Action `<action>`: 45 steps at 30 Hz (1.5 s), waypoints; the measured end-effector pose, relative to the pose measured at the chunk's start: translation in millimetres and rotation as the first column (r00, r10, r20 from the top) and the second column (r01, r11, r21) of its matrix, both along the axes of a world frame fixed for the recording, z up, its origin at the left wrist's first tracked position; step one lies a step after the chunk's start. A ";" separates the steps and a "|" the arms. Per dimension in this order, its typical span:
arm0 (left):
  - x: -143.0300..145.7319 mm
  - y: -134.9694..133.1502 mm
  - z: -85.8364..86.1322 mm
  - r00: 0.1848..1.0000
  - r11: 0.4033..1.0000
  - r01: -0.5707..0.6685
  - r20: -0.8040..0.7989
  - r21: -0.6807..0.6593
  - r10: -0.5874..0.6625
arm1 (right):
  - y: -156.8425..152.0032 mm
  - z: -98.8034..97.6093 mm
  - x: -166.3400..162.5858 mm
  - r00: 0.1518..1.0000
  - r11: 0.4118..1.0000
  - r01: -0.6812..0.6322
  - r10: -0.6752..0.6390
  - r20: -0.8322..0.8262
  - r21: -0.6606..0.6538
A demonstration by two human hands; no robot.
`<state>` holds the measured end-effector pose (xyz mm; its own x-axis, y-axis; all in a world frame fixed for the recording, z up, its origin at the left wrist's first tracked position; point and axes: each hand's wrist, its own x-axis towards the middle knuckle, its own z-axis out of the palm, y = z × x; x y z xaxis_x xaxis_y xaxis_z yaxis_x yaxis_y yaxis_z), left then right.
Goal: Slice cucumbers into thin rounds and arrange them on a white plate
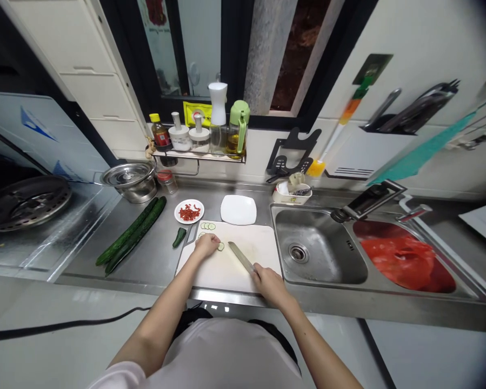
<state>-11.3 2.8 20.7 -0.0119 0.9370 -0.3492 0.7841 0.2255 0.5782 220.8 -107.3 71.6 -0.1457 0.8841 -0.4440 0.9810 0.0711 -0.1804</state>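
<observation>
My right hand (268,282) is wrapped round the handle of a kitchen knife (241,256), whose blade points up and left over the white cutting board (222,273). Over the board's left part, my left hand (207,246) has its fingers drawn together on a thin cucumber slice (220,246). A short row of cucumber slices (207,226) lies at the board's far left corner; more slices are partly hidden behind my left hand. Beside the board's left edge rests a cut cucumber end (179,237). Two whole cucumbers (134,234) lie farther left on the steel counter.
Behind the board stand a small plate of chopped red pieces (190,211) and a white square plate (238,209). A steel pot (131,181) is at the back left. The sink (319,246) borders the right side, with a red bag (400,256) in its second basin.
</observation>
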 end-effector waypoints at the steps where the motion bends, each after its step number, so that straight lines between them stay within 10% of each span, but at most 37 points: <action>1: 0.7 -3.1 0.2 1.000 1.000 0.013 -0.021 0.007 -0.013 | -0.7 0.3 -1.4 1.000 1.000 -0.017 0.017 0.001 0.002; 45: 5.0 -15.6 -10.3 0.985 0.997 -0.031 -0.165 0.074 0.042 | 2.7 -0.7 -29.6 0.989 0.988 -0.141 0.143 0.023 -0.069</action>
<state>-6.3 -12.8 10.4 -0.0989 0.9571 -0.2723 0.8626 0.2189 0.4562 191.1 -104.7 70.8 -0.2544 0.8236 -0.5069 0.9666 0.1987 -0.1621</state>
